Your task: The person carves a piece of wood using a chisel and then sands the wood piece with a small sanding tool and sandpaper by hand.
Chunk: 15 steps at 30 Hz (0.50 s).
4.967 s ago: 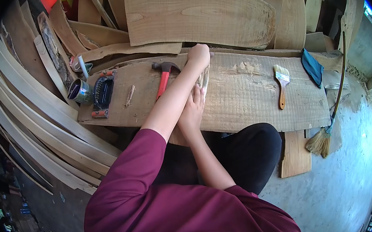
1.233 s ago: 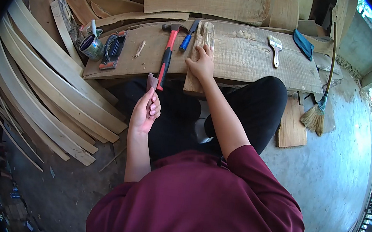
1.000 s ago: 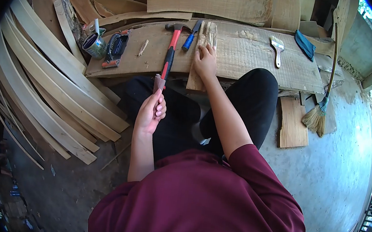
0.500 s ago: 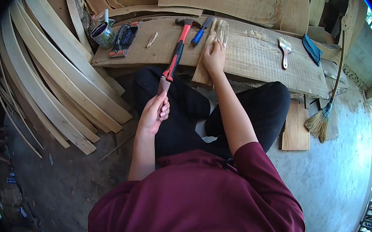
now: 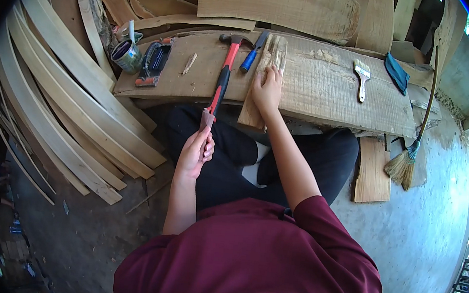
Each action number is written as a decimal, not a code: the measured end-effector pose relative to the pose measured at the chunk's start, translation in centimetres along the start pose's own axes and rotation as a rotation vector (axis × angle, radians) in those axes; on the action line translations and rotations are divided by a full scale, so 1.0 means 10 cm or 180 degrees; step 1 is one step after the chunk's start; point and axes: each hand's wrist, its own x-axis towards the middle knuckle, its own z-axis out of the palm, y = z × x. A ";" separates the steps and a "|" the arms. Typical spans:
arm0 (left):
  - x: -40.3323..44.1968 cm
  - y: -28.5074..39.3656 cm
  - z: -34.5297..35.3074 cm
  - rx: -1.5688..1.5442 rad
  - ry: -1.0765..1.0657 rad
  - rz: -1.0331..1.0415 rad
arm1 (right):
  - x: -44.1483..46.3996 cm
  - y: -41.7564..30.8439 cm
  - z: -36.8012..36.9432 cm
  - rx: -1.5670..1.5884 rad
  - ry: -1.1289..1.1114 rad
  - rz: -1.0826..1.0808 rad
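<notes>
My left hand point(image 5: 195, 153) is closed around a small flat brownish strip point(image 5: 207, 119), which looks like folded sandpaper. The strip's upper end overlaps the handle end of a red and black claw hammer point(image 5: 222, 85) lying on the bench; I cannot tell whether they touch. My right hand point(image 5: 268, 90) grips a narrow wooden board point(image 5: 253, 114), fingers on top and thumb along its left side. Rough grooves mark the board's far end. Just left of it lies a blue-handled chisel point(image 5: 249, 62).
The low plank bench point(image 5: 319, 98) also carries a paintbrush point(image 5: 361, 80), a teal cloth point(image 5: 396, 74), a black tool point(image 5: 155, 61) and a wood chip point(image 5: 189, 63). A can point(image 5: 125, 56) stands at left. Curved wooden strips point(image 5: 73, 101) lean leftward; a broom point(image 5: 404, 164) stands right.
The view has tilted slightly, so the bench and tools appear lower. Both hands keep their holds, with little visible movement relative to the board and hammer.
</notes>
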 end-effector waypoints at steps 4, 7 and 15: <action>0.15 0.01 0.03 0.0064 0.0072 -0.0007 | -0.02 0.00 -0.01 0.0078 -0.0124 -0.0036; 0.26 0.06 0.07 0.0232 0.0164 0.0019 | -0.02 0.01 -0.01 0.0101 -0.0188 -0.0006; 1.24 0.54 0.01 0.1654 0.0527 0.0947 | -0.04 -0.04 -0.09 0.0135 -0.0240 -0.0012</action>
